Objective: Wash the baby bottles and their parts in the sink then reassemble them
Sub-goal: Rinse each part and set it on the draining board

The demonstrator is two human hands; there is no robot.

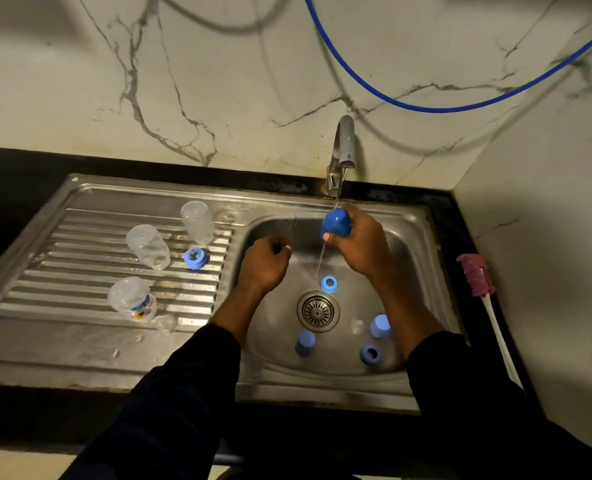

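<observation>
Sink basin (412, 237) holds two blue caps (305, 342) and two blue rings (329, 284). Drainboard (79, 275) carries three clear bottles (148, 247). Right grip (363, 247) clamps a darker blue cap (336, 224) under the tap (343, 147) stream; left grip (265, 265) is curled, empty.

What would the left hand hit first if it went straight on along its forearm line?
The left hand would probably meet the back wall of the sink, left of the water stream; depth is unclear.

blue cap (336, 223), pink brush (476, 274), veined white wall (218, 81).
</observation>
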